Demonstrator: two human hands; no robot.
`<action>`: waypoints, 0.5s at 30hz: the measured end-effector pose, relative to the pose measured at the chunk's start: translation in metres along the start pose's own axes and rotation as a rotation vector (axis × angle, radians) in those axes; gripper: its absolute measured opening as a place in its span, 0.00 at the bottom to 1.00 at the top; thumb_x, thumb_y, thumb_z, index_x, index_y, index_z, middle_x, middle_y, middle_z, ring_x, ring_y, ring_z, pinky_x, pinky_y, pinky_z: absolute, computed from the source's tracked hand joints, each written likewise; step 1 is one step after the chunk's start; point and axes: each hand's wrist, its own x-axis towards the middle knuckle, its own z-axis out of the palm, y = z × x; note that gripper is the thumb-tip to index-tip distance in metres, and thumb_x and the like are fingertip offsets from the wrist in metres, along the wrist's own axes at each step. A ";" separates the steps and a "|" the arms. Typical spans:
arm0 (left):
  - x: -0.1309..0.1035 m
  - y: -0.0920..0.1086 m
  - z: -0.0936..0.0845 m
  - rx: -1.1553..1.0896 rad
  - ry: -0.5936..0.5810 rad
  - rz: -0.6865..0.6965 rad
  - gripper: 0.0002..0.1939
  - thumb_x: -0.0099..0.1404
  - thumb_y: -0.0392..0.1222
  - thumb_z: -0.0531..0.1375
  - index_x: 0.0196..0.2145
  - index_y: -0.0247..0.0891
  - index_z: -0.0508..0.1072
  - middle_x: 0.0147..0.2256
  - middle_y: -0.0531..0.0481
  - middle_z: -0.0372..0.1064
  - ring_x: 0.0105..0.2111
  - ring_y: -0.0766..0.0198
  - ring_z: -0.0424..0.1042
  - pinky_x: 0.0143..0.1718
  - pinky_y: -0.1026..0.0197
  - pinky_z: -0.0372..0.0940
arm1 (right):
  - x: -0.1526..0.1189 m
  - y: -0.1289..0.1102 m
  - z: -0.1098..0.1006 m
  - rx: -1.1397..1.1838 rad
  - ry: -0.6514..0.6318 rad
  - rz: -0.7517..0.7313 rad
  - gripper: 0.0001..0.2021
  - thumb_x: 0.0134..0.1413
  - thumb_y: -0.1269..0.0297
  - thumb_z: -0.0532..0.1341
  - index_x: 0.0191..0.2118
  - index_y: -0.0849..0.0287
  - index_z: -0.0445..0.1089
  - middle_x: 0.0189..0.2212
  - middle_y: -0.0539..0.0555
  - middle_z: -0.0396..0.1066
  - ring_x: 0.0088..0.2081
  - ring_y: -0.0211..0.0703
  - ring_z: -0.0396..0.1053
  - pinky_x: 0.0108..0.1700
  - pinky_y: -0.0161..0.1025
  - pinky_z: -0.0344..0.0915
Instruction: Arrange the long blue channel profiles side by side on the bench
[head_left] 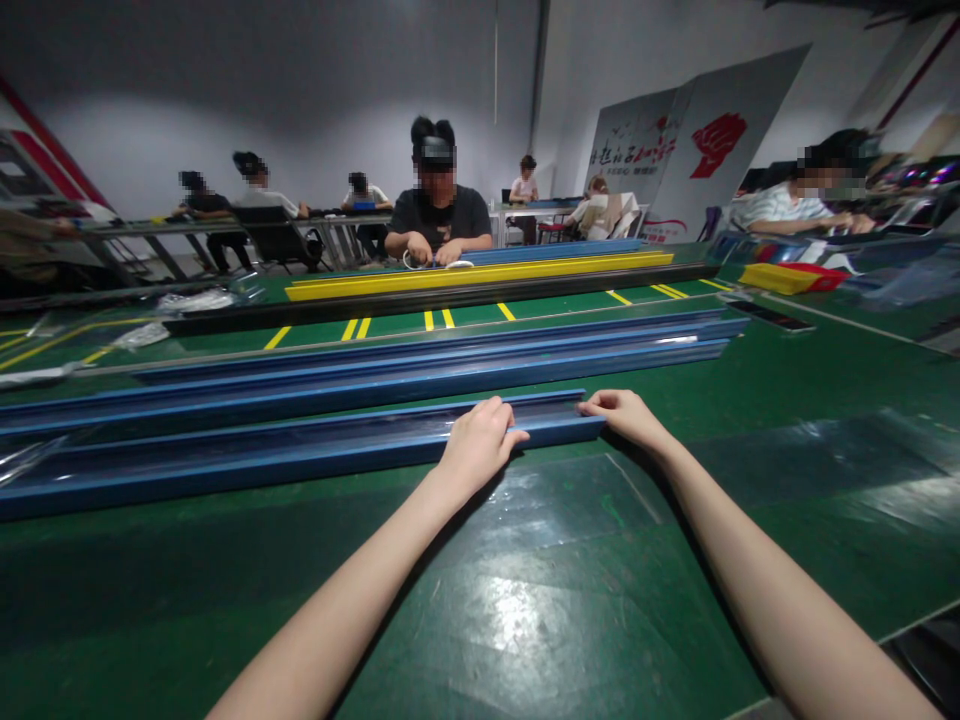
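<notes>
A long blue plastic channel (300, 456) lies across the green table in front of me, its open side up. My left hand (480, 445) is closed over its near wall, with the thumb outside and the fingers curled into the trough. At the channel's right end, my right hand (619, 415) has its thumb and forefinger pinched together. Whether that pinch grips the channel's end or something thin in it is hidden. Shiny clear film (52, 465) shows inside the trough at the left.
More blue channels (375, 377) lie parallel behind mine. Beyond are a black strip (450, 296) and a yellow strip (480, 273). Clear plastic sheet (555, 500) lies on the table's near side. A phone (769, 315) and a yellow tray (780, 277) sit at right. A co-worker (439, 210) works opposite.
</notes>
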 end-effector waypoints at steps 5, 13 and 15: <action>0.000 0.001 0.000 0.039 0.004 0.009 0.09 0.62 0.46 0.55 0.30 0.38 0.65 0.33 0.51 0.66 0.34 0.64 0.66 0.33 0.63 0.59 | -0.002 -0.001 -0.003 0.069 -0.012 0.033 0.17 0.41 0.49 0.57 0.21 0.60 0.66 0.14 0.48 0.61 0.18 0.32 0.57 0.22 0.32 0.52; -0.001 0.000 0.001 0.046 0.023 0.003 0.09 0.61 0.46 0.55 0.29 0.38 0.65 0.33 0.51 0.66 0.34 0.64 0.66 0.33 0.64 0.59 | -0.001 0.001 -0.004 0.144 -0.021 0.066 0.15 0.42 0.53 0.57 0.23 0.61 0.68 0.12 0.46 0.59 0.16 0.31 0.56 0.20 0.31 0.51; -0.001 0.001 0.002 0.037 0.026 -0.002 0.09 0.61 0.46 0.56 0.29 0.38 0.65 0.33 0.51 0.66 0.34 0.64 0.66 0.33 0.64 0.59 | -0.002 0.000 -0.004 0.149 -0.034 0.062 0.14 0.41 0.53 0.58 0.23 0.61 0.68 0.13 0.47 0.60 0.16 0.31 0.56 0.20 0.31 0.51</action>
